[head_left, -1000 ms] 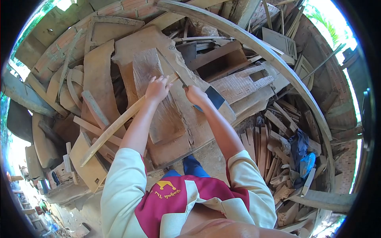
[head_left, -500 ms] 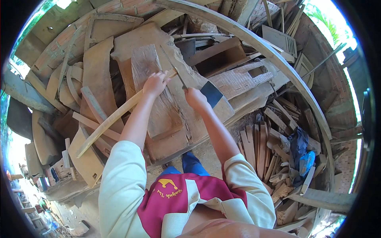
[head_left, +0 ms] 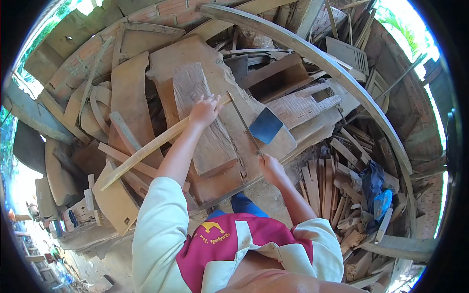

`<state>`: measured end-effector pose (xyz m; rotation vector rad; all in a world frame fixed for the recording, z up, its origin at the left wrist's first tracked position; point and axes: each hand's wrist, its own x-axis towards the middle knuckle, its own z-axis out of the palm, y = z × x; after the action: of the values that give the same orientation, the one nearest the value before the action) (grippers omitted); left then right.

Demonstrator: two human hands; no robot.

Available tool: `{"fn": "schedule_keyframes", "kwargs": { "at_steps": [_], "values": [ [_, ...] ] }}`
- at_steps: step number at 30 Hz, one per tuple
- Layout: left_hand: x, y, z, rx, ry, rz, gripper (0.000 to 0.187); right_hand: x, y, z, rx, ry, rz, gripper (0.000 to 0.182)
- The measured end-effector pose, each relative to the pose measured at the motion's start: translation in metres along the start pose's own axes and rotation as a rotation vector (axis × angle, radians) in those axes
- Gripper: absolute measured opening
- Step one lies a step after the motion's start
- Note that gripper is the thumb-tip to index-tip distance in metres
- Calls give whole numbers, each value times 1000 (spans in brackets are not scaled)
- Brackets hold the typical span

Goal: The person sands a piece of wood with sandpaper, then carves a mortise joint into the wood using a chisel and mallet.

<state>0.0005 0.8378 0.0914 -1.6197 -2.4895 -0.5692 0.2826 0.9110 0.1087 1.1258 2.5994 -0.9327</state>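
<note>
One wooden strip (head_left: pixel 155 147) in left hand (head_left: pixel 205 110); right hand (head_left: pixel 271 169) holds saw (head_left: pixel 245 125) (probably).

A person wears a maroon shirt (head_left: pixel 273 229) with cream sleeves (head_left: pixel 159 229), collar (head_left: pixel 220 273) and front band (head_left: pixel 243 233). A yellow crown-like emblem (head_left: pixel 213 226) and matching lettering (head_left: pixel 215 238) mark the chest. Trousers (head_left: pixel 248 205) are blue.

Pale-yellow wood strip (head_left: pixel 146 151); grey-brown grained block (head_left: pixel 214 141); dark-blue square (head_left: pixel 266 125).
</note>
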Motion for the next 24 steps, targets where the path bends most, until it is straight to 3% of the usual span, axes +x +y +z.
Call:
{"fn": "schedule_keyframes", "kwargs": {
  "at_steps": [11, 17, 24],
  "values": [
    [-2, 3, -2, 29, 27, 35, 42, 154, -89, -5, 72, 129, -168, 38],
    [1, 2, 1, 51, 25, 16, 43, 148, -85, 3, 56, 181, -152, 41],
    [-1, 5, -2, 76, 27, 16, 42, 86, -49, 10, 72, 121, -109, 37]
  ]
}}
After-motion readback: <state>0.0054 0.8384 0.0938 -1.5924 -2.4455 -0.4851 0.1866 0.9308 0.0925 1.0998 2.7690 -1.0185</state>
